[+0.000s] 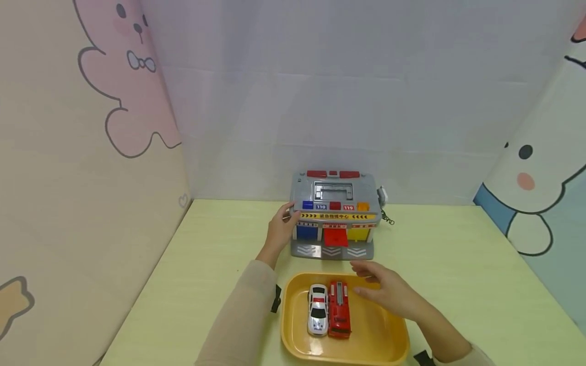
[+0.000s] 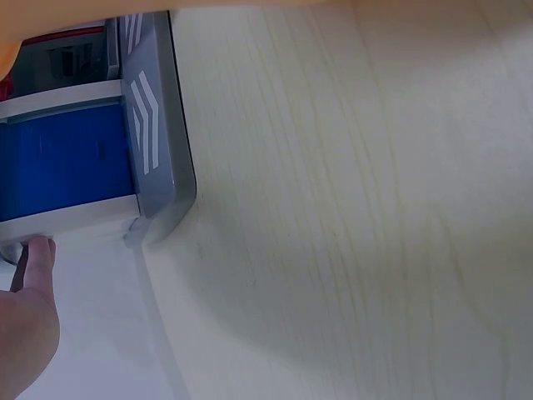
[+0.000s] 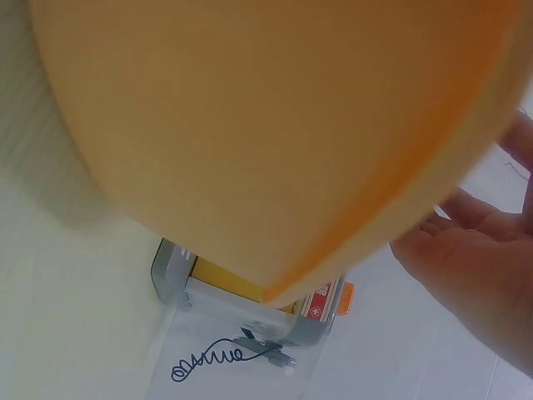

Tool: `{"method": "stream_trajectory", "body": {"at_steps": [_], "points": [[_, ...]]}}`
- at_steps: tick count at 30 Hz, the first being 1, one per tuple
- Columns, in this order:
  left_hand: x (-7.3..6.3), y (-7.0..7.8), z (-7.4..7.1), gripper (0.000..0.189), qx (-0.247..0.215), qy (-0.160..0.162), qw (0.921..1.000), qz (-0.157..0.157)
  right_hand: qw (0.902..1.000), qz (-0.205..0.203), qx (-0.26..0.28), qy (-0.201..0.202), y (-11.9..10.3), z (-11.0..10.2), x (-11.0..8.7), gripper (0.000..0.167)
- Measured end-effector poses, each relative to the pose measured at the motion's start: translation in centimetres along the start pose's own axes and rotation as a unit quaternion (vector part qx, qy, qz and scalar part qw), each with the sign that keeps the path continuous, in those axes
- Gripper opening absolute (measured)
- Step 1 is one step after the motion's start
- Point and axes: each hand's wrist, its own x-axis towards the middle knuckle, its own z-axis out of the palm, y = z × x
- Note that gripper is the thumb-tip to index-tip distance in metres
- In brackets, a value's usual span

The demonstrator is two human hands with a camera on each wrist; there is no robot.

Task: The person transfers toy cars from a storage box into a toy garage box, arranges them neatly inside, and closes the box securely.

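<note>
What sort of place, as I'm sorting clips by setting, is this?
Likely a children's play area, perhaps staged: a pink cartoon animal on the pale wall, a grey plastic toy building with coloured doors, and a rounded yellow plastic tray holding a white toy car and a red toy truck.

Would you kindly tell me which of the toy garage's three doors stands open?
The middle, red door is raised outward; the blue door and yellow door on either side are shut.
</note>
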Motion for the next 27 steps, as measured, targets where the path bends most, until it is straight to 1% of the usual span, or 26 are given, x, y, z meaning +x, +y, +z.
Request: {"method": "stream_trajectory", "body": {"at_steps": [3,9,14,17,20,25,27], "points": [[0.2,-0.1,0.1,0.046,0.000,0.000,1.0000,-0.003,1.0000,0.006,-0.002,-0.005,0.2,0.2,0.0,0.055],[0.4,-0.3,0.1,0.047,-0.001,0.001,1.0000,-0.003,0.9997,0.016,-0.006,-0.018,0.7,0.9,-0.2,0.053],[0.6,-0.5,0.2,0.047,-0.003,-0.004,1.0000,0.001,0.9995,0.015,0.005,-0.028,1.4,1.3,-0.2,0.054],[0.8,-0.5,0.2,0.047,-0.004,-0.004,1.0000,0.004,0.9990,0.022,0.018,-0.033,1.8,1.6,-0.2,0.054],[0.9,-0.5,0.2,0.047,-0.007,-0.005,1.0000,0.005,0.9985,0.021,0.025,-0.045,2.2,1.9,-0.2,0.054],[1.0,-0.7,0.2,0.047,-0.010,-0.009,0.9999,0.003,0.9969,-0.004,0.044,-0.066,2.9,2.3,-0.2,0.054],[1.0,-0.9,0.3,0.047,-0.010,-0.010,0.9999,0.002,0.9964,0.005,0.048,-0.069,3.1,2.6,-0.2,0.057]]}}
